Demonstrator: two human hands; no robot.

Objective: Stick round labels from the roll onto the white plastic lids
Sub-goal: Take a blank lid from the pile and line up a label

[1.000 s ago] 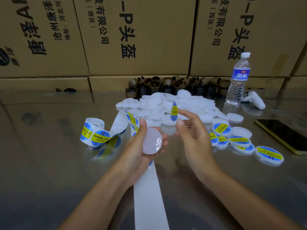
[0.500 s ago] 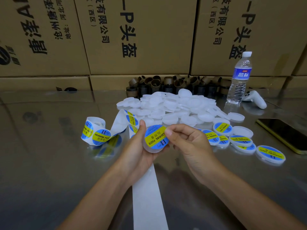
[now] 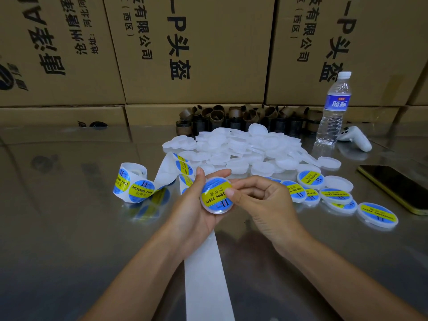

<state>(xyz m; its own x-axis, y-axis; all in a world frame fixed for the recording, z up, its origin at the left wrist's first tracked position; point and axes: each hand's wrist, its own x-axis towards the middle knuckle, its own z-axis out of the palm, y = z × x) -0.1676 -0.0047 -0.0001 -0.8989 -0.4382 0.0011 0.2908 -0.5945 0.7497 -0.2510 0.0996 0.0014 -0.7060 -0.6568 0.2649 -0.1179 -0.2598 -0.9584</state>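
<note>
Head view, centre: left hand point(image 3: 192, 209) grips lid point(image 3: 218, 211) by rim, right hand point(image 3: 266, 202) pinches its edge, thumb on label point(image 3: 214, 195); prob. light, stiff, slick.

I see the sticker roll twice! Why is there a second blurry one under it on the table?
Head view: the shiny table mirrors the label roll, so a dim, smeared copy shows beneath it; the cardboard boxes reflect too; the wide lens bows their edges.
</note>
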